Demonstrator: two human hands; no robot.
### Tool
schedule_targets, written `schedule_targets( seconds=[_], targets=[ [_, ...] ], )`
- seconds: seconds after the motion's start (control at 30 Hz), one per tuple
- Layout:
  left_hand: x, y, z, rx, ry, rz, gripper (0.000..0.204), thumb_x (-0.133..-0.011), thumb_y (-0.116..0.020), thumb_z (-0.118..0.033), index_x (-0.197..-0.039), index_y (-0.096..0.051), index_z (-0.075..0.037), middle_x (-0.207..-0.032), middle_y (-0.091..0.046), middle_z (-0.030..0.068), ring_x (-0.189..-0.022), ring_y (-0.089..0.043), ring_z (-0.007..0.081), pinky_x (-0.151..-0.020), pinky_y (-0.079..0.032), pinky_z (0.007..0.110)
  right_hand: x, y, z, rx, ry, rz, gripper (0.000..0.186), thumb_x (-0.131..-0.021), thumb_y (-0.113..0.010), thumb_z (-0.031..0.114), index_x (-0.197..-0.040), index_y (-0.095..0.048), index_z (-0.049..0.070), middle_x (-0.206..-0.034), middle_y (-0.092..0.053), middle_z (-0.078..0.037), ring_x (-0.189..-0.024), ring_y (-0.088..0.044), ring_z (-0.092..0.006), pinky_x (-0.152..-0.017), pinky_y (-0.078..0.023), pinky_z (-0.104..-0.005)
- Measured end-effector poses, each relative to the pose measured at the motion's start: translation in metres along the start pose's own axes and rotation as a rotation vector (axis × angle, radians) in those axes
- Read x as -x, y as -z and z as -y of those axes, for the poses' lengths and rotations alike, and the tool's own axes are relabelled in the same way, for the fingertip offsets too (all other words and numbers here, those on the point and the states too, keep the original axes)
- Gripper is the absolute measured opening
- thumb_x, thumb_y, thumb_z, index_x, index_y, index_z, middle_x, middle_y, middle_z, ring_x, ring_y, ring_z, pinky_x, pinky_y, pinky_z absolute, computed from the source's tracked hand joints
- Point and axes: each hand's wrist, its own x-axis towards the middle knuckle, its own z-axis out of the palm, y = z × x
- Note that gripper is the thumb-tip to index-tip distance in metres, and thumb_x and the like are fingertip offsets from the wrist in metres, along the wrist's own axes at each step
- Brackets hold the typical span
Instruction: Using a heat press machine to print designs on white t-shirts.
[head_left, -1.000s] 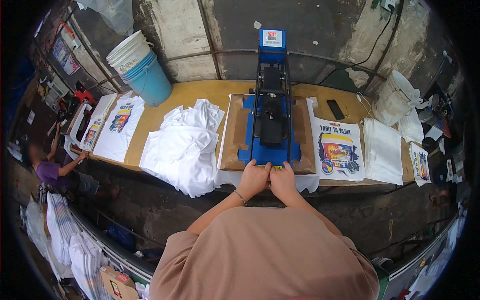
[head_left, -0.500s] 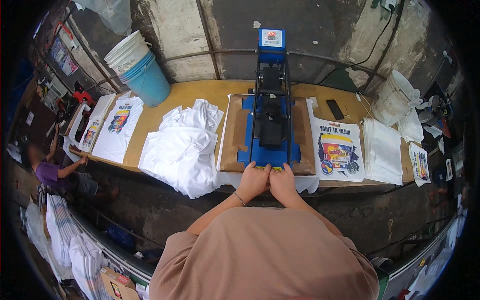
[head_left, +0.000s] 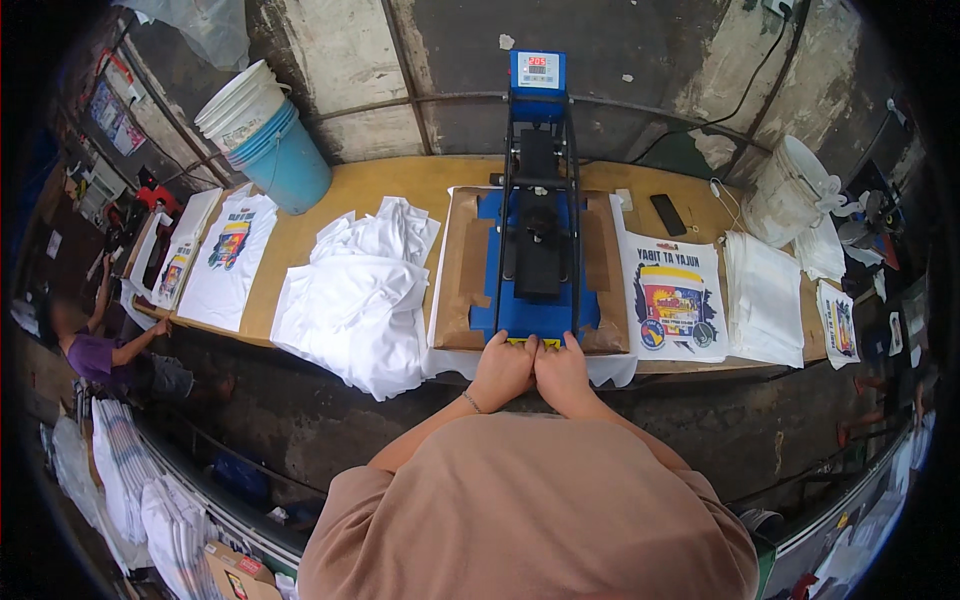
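One camera, up on the person's head, looking down.

The camera sits high, above the person's tan shirt [head_left: 530, 510], and looks down and forward over the long wooden counter [head_left: 400, 185] to the grey wall [head_left: 640, 60] behind it. It is close to the person's own body, which fills the bottom of the view, and both arms come in from the lower edge. The blue press [head_left: 537, 250] stands right in the middle, near the camera. The lens is very wide, so the counter's straight edge bends like a bow and the corners go dark. There is only this one view, so nothing is shared with another.
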Motion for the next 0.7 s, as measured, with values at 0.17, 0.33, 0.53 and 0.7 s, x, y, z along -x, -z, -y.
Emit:
schedule_targets(
  seconds=[0.17,0.33,0.53,0.7],
  targets=[
    [-0.003,0.000,0.003,-0.027,-0.046,-0.017,0.040,-0.065,-0.067,-0.026,-0.098,-0.060,-0.004,-0.066,-0.063,0.0070,-0.060,-0.061,0.0193,-0.072,-0.040,0.032,-0.004,-0.003,-0.003,0.005,0.000,0.044,0.016,-0.072,-0.056,0.012,-0.081,-0.062,0.000,-0.066,-0.064,-0.013,-0.063,-0.065,-0.0238,-0.091,-0.042,-0.0411],
    [-0.006,0.004,0.004,-0.048,-0.080,-0.060,0.026,-0.065,-0.066,-0.025,-0.084,-0.059,-0.008,-0.064,-0.061,0.0054,-0.058,-0.059,0.0191,-0.070,-0.040,0.031,-0.005,-0.010,-0.006,0.010,0.016,0.044,0.012,-0.070,-0.056,0.012,-0.076,-0.063,0.005,-0.063,-0.063,-0.011,-0.058,-0.063,-0.0228,-0.090,-0.043,-0.0440],
    [-0.003,0.002,0.006,-0.020,-0.102,-0.016,0.011,-0.071,-0.059,-0.021,-0.075,-0.058,-0.011,-0.067,-0.061,0.0051,-0.061,-0.061,0.0190,-0.071,-0.042,0.034,-0.008,0.003,-0.011,-0.053,0.127,0.094,0.007,-0.069,-0.058,0.011,-0.071,-0.061,0.005,-0.067,-0.064,-0.011,-0.064,-0.064,-0.0251,-0.085,-0.046,-0.0459],
    [-0.006,0.016,0.006,-0.023,-0.097,0.128,0.011,-0.070,-0.061,-0.021,-0.072,-0.060,-0.010,-0.067,-0.063,0.0071,-0.061,-0.062,0.0209,-0.069,-0.044,0.036,-0.007,0.000,-0.017,-0.083,0.155,0.181,0.013,-0.064,-0.063,0.014,-0.076,-0.062,0.008,-0.067,-0.064,-0.009,-0.062,-0.063,-0.0238,-0.078,-0.044,-0.0424]
  ],
)
